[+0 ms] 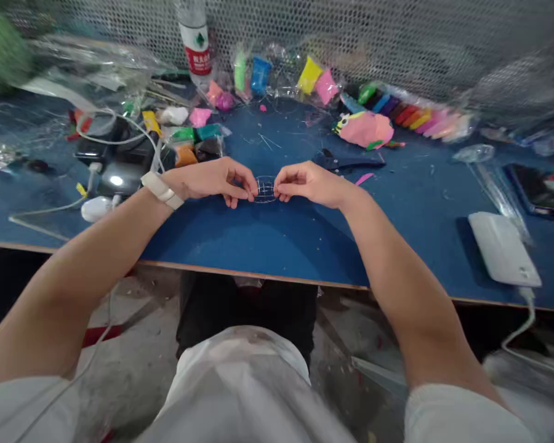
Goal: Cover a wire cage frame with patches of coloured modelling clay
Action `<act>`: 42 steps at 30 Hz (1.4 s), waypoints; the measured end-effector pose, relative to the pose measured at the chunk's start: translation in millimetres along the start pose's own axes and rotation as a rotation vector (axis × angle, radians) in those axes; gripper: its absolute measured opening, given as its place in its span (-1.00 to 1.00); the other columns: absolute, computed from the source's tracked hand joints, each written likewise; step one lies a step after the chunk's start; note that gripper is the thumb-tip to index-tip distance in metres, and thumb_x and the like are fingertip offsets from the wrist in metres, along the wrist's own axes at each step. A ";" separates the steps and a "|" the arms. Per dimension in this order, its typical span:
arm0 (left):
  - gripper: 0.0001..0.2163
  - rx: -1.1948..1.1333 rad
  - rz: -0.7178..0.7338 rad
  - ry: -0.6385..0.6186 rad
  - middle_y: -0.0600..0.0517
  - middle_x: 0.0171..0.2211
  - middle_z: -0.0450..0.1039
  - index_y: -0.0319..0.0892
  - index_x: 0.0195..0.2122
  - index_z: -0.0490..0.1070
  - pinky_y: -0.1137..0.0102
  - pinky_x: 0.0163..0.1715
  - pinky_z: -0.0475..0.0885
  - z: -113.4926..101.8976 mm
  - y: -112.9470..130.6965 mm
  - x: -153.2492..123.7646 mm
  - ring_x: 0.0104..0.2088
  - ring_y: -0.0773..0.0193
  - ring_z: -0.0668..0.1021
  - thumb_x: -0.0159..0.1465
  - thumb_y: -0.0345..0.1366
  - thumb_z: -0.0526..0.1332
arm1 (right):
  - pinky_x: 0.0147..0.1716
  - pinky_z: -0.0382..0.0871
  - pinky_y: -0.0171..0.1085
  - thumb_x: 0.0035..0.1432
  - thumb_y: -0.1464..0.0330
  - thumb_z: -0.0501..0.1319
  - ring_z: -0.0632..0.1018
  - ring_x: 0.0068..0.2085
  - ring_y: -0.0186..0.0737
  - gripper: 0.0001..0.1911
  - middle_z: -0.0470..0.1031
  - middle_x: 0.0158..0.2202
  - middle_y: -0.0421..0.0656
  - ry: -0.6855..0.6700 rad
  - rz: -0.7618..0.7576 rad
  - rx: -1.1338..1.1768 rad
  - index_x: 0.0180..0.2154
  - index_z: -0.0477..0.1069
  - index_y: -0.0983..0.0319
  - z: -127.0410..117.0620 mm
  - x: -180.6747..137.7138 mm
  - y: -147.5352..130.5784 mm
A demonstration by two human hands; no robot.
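Head view. Wire frame point(264, 189), one, small, between both hands over the blue tabletop point(258, 240). Left hand point(235, 181): thumb and fingers pinched on its left end. Right hand point(301, 183): likewise pinched, right end. Beyond: pink fish figure point(367, 129), dark-handled tool point(357, 162); labelled water bottle point(196, 46), upright.

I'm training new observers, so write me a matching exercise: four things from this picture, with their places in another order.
Things:
1. wire frame
2. bottle
3. pink figure
4. white device

Places:
A. beside a row of coloured packs
B. near the table's front edge, at the right, cable attached
C. between the left hand and right hand
D. upright at the back, by the mesh

Pairs: 1-C, 2-D, 3-A, 4-B
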State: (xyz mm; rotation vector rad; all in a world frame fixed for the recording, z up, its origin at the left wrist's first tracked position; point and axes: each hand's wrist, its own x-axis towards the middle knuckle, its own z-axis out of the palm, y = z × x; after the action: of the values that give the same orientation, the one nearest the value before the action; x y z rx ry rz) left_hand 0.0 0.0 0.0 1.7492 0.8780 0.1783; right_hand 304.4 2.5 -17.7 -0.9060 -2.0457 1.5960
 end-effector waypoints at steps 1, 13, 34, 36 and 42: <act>-0.66 0.002 0.003 -0.004 -0.09 -0.07 0.77 -0.13 -0.02 0.72 0.40 -0.27 0.65 0.3 -0.2 -0.1 -0.35 0.30 0.71 0.33 -0.02 0.56 | -0.06 0.68 -0.10 0.25 0.05 0.59 0.68 -0.21 -0.16 -0.67 0.74 -0.23 -0.14 -0.005 -0.002 0.001 -0.21 0.70 0.16 -0.1 -0.3 -0.3; -0.66 -0.009 0.052 0.064 -0.08 -0.10 0.80 -0.10 -0.04 0.80 0.41 -0.29 0.66 7.7 -5.4 0.9 -0.37 0.29 0.73 0.28 0.00 0.59 | -0.10 0.64 -0.12 0.21 -0.04 0.61 0.64 -0.25 -0.18 -0.58 0.70 -0.30 -0.15 0.019 0.014 -0.054 -0.28 0.65 0.16 2.9 -1.5 -4.9; -0.77 0.179 0.300 0.196 -0.06 -0.25 0.81 -0.09 -0.12 0.85 0.48 -0.51 0.55 15.1 9.2 -9.5 -0.58 0.36 0.63 0.27 -0.13 0.54 | -0.24 0.61 -0.15 0.18 0.11 0.65 0.61 -0.33 -0.19 -0.70 0.68 -0.35 -0.17 0.045 -0.022 -0.049 -0.27 0.69 0.15 2.9 -3.8 -8.8; -0.77 0.208 0.312 0.217 -0.06 -0.22 0.82 -0.09 -0.12 0.84 0.47 -0.45 0.58 17.8 11.0 -10.8 -0.51 0.31 0.68 0.28 -0.11 0.52 | -0.26 0.61 -0.17 0.20 0.13 0.63 0.61 -0.34 -0.21 -0.72 0.69 -0.33 -0.16 0.045 -0.060 -0.048 -0.25 0.70 0.16 2.0 -3.1 -6.3; -0.77 0.276 0.239 0.246 0.00 -0.34 0.75 -0.11 -0.15 0.78 0.42 -0.40 0.54 14.4 4.3 -5.9 -0.54 0.34 0.63 0.33 -0.07 0.49 | -0.26 0.69 -0.18 0.24 0.16 0.61 0.69 -0.32 -0.20 -0.69 0.77 -0.22 -0.08 0.055 -0.086 0.013 -0.14 0.70 0.23 0.7 -2.2 -2.6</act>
State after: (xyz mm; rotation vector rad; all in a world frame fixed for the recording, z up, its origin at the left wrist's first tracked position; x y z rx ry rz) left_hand 5.4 -15.3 0.2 2.1230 0.8987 0.4557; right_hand 304.9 0.2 -15.2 -0.8363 -2.0068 1.5202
